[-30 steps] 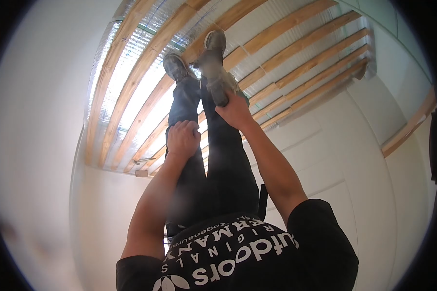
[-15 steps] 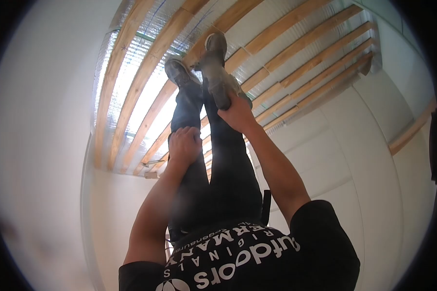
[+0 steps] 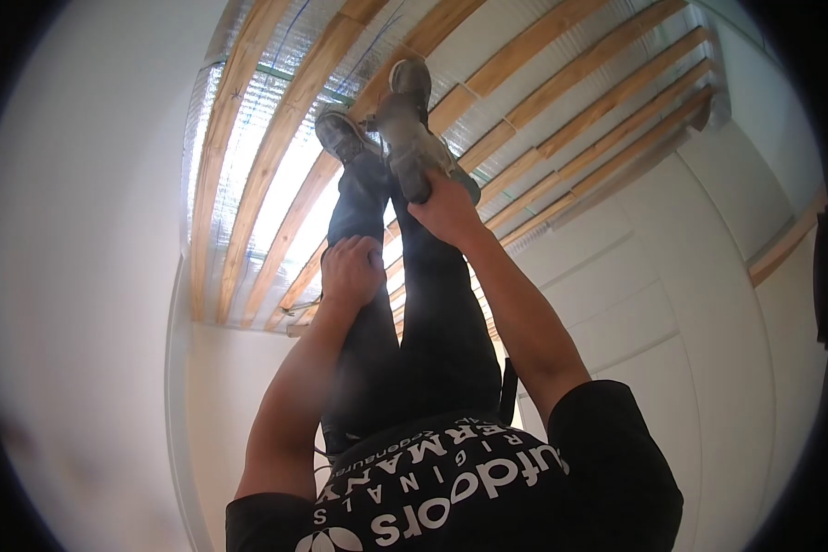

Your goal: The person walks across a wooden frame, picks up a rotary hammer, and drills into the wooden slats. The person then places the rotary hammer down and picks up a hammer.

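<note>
My right hand [image 3: 446, 210] is wrapped round the black rear part of a dusty grey-and-black hand-held power tool [image 3: 405, 133]. Its exact kind is hard to make out. The tool hangs in front of my lower legs, its far end close to my shoes [image 3: 340, 136]. My left hand [image 3: 352, 271] is closed, with curled fingers, against the front of my left leg in dark trousers [image 3: 359, 212]. Whatever those fingers may hold is hidden.
Wooden battens [image 3: 285, 129] run in parallel rows over silvery foil sheeting [image 3: 258, 120] on the floor under my feet. A white wall [image 3: 74, 230] stands close on the left. White panelling [image 3: 635, 313] rises on the right. A small wood piece [image 3: 296, 329] lies at the lower left floor edge.
My view has shifted slightly, so the floor and walls sit a little further right. Both hands keep their hold, and the tool is nearly where it was.
</note>
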A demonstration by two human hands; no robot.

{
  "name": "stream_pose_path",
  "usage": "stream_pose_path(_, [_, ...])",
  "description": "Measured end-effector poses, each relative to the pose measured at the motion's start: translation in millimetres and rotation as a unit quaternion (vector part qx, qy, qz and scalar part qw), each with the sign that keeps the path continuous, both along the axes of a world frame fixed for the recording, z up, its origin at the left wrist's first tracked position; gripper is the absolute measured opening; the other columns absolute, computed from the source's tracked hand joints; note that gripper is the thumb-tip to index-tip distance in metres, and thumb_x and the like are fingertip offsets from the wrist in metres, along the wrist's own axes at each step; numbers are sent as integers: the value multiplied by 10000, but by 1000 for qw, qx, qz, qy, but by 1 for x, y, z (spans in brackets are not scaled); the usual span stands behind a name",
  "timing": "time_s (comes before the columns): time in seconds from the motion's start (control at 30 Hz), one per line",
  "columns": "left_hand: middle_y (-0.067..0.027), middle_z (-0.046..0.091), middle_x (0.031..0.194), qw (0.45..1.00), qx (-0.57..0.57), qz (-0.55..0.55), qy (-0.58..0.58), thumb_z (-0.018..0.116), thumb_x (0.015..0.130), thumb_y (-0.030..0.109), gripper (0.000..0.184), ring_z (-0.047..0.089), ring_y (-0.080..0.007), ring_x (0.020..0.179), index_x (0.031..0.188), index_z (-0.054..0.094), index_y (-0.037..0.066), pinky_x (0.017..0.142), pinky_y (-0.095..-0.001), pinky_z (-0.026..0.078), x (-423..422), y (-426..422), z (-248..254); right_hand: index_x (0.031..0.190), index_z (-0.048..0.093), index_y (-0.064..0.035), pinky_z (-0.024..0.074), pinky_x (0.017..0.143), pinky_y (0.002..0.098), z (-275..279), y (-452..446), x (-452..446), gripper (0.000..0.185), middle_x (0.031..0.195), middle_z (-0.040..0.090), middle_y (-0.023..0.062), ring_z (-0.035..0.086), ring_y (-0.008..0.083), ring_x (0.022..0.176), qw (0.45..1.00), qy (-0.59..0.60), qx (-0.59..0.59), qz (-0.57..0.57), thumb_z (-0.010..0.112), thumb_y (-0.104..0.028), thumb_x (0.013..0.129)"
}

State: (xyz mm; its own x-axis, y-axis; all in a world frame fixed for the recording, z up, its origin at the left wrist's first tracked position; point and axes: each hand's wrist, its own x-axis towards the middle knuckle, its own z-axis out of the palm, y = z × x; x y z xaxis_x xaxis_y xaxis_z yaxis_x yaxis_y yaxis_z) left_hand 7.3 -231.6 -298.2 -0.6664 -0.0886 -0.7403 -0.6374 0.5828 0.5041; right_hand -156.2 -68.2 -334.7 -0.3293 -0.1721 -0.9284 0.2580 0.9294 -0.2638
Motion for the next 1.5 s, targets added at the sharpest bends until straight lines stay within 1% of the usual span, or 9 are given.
stream_pose_path(0.13, [-98,736,876,1000,-4,-6,20,636,866,106,90,697,-348,883,863,725,119,805,-486,558,3,1,-3,1203,666,-41,557,939,522,-2,1,-3,466,1089,741,264,679,475,1084,1000,0,13,-14,766,-286,820])
stream_pose_path(0.43, [-96,735,903,1000,1,2,-13,626,872,117,93,696,-348,905,857,718,122,836,-490,554,-4,3,0,1213,666,-58,554,956,517,-7,2,-1,464,1124,739,250,675,466,1109,1000,4,6,-19,760,-299,828])
stream_pose_path(0.53, [-97,733,901,1000,5,0,-22,625,871,121,93,693,-348,902,861,718,118,840,-494,552,-4,2,-1,1202,666,-61,553,957,523,-4,-1,-5,463,1118,739,251,675,465,1108,1000,-7,3,9,765,-317,828])
stream_pose_path(0.83, [-104,739,907,1000,12,2,-25,623,884,124,104,697,-347,908,862,724,112,839,-494,553,-4,0,-4,1185,669,-53,555,956,526,-7,-2,-4,462,1115,738,256,679,472,1091,1000,2,-4,10,777,-322,825])
stream_pose_path(0.93, [-110,743,911,1000,14,4,-7,621,889,125,111,699,-352,909,868,729,109,840,-496,555,-4,-1,-4,1176,674,-50,555,955,527,-2,-8,-10,459,1105,742,255,682,468,1090,1000,-9,-4,16,783,-321,822])
stream_pose_path(1.03, [-113,748,921,1000,7,6,-23,621,888,125,115,700,-354,913,879,735,107,843,-495,557,-5,-2,-3,1172,676,-52,555,955,528,-4,-10,-7,456,1097,744,252,686,464,1084,1000,-1,-10,17,782,-327,824])
stream_pose_path(1.13, [-112,752,930,1000,10,-5,-28,621,886,124,119,701,-353,916,887,739,107,845,-494,557,-7,-2,-2,1189,669,-57,555,956,528,-5,-11,-6,464,1098,745,252,689,463,1080,999,-14,11,42,775,-334,832])
stream_pose_path(1.23, [-111,749,925,999,10,-7,-37,622,881,123,117,700,-352,921,886,738,108,846,-495,555,-8,0,-4,1200,662,-61,555,956,532,0,-15,-13,469,1092,745,255,690,464,1078,998,-33,22,39,770,-342,840])
stream_pose_path(1.5, [-112,743,910,1000,7,-5,-16,620,882,122,111,698,-354,904,869,729,110,843,-498,551,-4,0,-5,1204,659,-56,554,956,534,-2,-13,-8,465,1093,740,264,690,464,1078,999,-25,10,42,767,-334,847])
